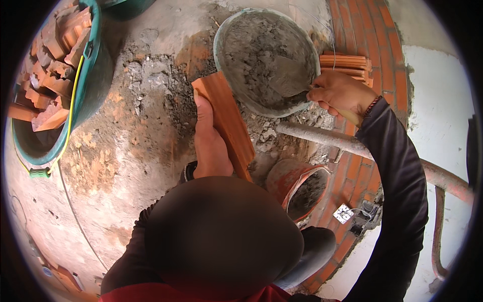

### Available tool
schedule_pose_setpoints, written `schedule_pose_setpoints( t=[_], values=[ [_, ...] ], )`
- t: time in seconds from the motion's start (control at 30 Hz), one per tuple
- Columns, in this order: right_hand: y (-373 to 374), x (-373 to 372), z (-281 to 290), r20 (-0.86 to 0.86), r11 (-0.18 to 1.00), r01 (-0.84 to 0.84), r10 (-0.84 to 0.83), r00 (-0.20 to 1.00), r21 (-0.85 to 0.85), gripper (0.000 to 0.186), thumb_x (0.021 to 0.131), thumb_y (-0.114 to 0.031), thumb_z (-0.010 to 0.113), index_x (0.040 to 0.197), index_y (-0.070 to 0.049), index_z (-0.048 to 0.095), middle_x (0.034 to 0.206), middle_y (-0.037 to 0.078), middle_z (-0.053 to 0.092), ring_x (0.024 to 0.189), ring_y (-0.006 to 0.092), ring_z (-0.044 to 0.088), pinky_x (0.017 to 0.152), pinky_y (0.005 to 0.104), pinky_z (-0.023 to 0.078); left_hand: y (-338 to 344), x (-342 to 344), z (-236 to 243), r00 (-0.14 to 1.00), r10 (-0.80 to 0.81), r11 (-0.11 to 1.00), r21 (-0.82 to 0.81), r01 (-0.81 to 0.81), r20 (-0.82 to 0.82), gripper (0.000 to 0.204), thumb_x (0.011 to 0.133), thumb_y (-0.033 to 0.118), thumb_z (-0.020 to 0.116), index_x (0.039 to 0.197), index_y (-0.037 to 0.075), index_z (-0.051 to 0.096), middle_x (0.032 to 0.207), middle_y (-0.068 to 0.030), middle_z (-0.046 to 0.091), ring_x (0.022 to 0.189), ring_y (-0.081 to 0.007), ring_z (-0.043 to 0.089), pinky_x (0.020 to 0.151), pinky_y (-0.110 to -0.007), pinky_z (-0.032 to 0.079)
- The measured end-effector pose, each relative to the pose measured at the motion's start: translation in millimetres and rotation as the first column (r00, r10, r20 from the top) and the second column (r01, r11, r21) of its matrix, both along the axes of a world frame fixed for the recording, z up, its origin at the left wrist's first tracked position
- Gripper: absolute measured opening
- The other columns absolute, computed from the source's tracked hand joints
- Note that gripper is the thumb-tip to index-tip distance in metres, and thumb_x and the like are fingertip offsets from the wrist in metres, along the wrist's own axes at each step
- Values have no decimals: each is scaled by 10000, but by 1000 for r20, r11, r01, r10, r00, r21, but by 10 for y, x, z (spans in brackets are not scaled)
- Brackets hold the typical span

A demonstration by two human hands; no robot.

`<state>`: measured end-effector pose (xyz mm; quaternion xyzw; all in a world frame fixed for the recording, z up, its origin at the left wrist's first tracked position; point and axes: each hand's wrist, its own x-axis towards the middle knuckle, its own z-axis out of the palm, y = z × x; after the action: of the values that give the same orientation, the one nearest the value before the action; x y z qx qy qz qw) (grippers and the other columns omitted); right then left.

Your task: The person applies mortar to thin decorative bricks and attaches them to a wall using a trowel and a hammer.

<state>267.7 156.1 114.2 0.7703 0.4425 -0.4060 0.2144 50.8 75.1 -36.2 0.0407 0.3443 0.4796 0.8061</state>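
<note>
While left fingers point(204, 111) clasp a brick point(226, 116), right fingers point(316, 94) curl tightly around a trowel point(291, 76) handle.

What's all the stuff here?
Basin: 1, grey, top middle
Mortar: 1 batch, grey, in basin
Trowel: 1, grey blade, on mortar
Held brick: 1, orange, middle
Loose bricks: several, orange, right of basin
Big bucket: 1, teal, left
Brick pieces: many, orange, in big bucket
Other tub: 1, teal, top edge
Small bucket: 1, orange, below basin
Brickwork: 1, orange, right
Pipe: 1, greyish, right
Plate: 1, white, lower right
Floor: 1, grey, underneath
Blurred shape: 1, black, bottom
Leg: 1, dark, bottom
Sleeves: 2, dark, bottom
Left hand: 1, bare, on held brick
Right hand: 1, bare, on trowel
</note>
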Motion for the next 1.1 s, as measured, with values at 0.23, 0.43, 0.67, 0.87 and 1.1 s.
schedule_pose_setpoints(
  t=[0.23, 0.43, 0.67, 0.87, 1.1],
  values=[
    [-389, 134, -7, -224, 917, 398, -389, 894, -8, 202, 952, -216, 598, 829, -58, 578, 616, -15, 502, 450, 87, 460, 384, 264, 385, 15, -105, 15, 998, 61, 998, 33, -61, 24, 658, 1007, 640, 325, 1277, 72, 522, 1000, -72, 614, 859, -207, 624, 767, -372, 526],
    [-807, 215, 22, -447, 837, 529, -425, 788, 137, 185, 963, -198, 577, 892, -27, 581, 662, -11, 507, 490, 84, 477, 421, 250, 395, 99, -171, 136, 996, 86, 996, 29, -87, 32, 615, 1023, 597, 342, 1270, 68, 535, 1051, -79, 628, 919, -202, 627, 809, -360, 522],
    [-1200, 108, -167, -423, 834, 426, -264, 867, 351, 165, 966, -156, 544, 989, 7, 548, 706, 17, 541, 527, 108, 521, 471, 264, 448, 217, -145, 211, 993, 60, 995, 74, -67, 105, 558, 1055, 519, 313, 1289, 58, 524, 1092, -91, 634, 965, -219, 625, 844, -383, 519],
    [-1345, 49, -150, -677, 608, 759, -459, 575, 232, 139, 952, -146, 557, 989, -13, 545, 693, 9, 531, 503, 101, 515, 453, 250, 442, 270, -115, 260, 997, -8, 999, 53, 4, 83, 526, 1066, 470, 299, 1304, 53, 516, 1110, -103, 635, 978, -234, 632, 860, -401, 525],
    [-1850, 18, -116, -804, 555, 744, -208, 557, 372, 205, 902, -37, 515, 1091, 9, 580, 743, 23, 578, 563, 87, 545, 494, 229, 455, 498, 17, 527, 938, -310, 951, 30, 309, 153, 506, 1074, 456, 277, 1206, 64, 568, 1041, -91, 646, 920, -238, 635, 833, -411, 535]
  ],
)
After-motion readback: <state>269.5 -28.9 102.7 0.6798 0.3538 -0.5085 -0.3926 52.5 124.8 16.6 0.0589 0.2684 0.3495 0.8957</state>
